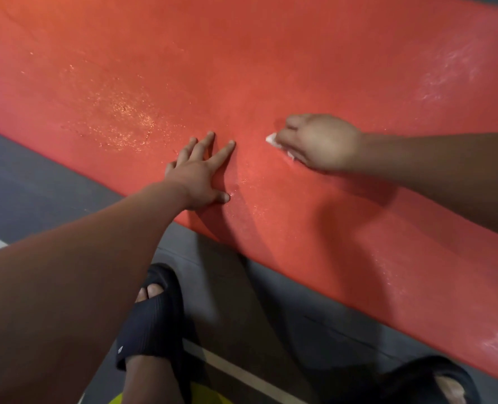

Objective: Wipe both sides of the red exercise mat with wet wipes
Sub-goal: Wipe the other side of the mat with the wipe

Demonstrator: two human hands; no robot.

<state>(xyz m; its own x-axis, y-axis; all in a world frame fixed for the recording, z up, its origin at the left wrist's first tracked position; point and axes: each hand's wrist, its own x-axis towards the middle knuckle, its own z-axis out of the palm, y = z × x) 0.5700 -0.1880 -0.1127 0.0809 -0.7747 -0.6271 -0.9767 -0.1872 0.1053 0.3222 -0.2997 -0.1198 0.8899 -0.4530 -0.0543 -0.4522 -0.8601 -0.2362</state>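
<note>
The red exercise mat [271, 68] lies flat on the floor and fills most of the view, with wet glistening patches at left centre and far right. My left hand [201, 172] rests on it near its front edge, fingers spread and straight, palm down. To the right, my right hand [317, 141] presses a crumpled white wet wipe [272, 139] onto the mat, fingers curled over it. Only the wipe's edges show beyond the fingers.
Grey floor [38, 185] with white lines runs along the mat's near edge. My feet in black slides [154, 316] stand on it just in front of the mat, a second slide at bottom right [434, 380]. Something yellow [204, 398] peeks in at the bottom.
</note>
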